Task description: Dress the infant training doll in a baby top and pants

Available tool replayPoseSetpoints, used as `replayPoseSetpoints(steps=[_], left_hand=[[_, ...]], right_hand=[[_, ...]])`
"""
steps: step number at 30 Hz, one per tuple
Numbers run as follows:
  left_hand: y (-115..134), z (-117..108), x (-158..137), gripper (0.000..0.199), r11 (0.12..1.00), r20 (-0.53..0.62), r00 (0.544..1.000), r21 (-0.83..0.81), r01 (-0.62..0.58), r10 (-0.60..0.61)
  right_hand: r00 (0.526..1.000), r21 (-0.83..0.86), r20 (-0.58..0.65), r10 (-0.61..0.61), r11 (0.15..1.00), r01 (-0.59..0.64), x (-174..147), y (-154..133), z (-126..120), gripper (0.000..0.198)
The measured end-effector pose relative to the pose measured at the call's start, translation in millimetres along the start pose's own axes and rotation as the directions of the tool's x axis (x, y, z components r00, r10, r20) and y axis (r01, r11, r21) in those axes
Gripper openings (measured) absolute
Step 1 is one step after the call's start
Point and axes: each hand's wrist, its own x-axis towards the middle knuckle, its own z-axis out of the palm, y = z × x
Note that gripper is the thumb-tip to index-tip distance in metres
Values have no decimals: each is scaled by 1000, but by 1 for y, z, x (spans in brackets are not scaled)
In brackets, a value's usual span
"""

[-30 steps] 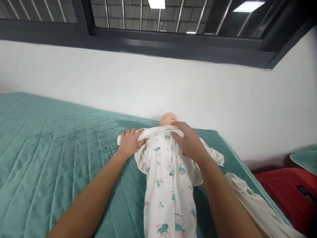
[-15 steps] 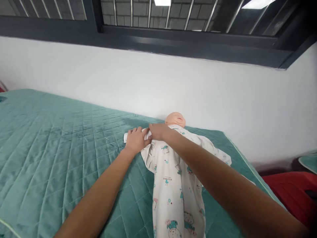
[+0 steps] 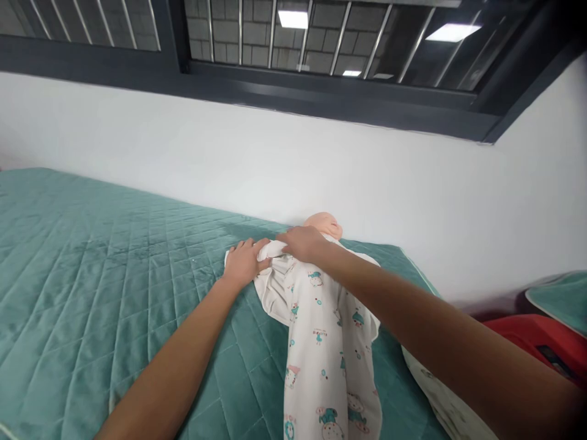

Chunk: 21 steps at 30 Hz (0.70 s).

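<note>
A baby doll lies on its back, its bare head (image 3: 323,223) against the wall and turned to the right. It wears a long white gown (image 3: 316,348) printed with small cartoon figures, which hides its body and runs down toward me. My left hand (image 3: 244,261) is closed on the end of the gown's left-side sleeve (image 3: 273,250), thumb on the near side. Closed at the shoulder end of that same sleeve, my right hand (image 3: 303,243) pinches the cloth; its fingertips are partly hidden. Bunched fabric hangs below the two hands.
A green quilted bed cover (image 3: 137,293) spreads under the doll. Behind stands a white wall (image 3: 206,146) below a dark window frame (image 3: 275,91) with metal bars. To the right are a red object (image 3: 523,333) and a pale patterned cloth (image 3: 440,397) under my right forearm.
My hands are slightly farther apart, with more sleeve showing between them. The gown's right side looks drawn in toward the doll. My view has shifted, showing more of the window.
</note>
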Motion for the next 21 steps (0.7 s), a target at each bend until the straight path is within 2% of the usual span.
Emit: replayPoseSetpoints(steps=[9,14,21], left_hand=[[-6,4,0,49,999,56,997,-9,52,-51],[-9,3,0,46,995,108,991,-51,84,-78],[-10,5,0,43,985,104,988,-120,128,-116]], right_hand=[[996,3,-54,66,998,-66,-21,34,-4,31],[994,27,-53,96,995,-94,-26,36,-9,32],[994,76,-76,85,994,-79,-20,30,-1,32]])
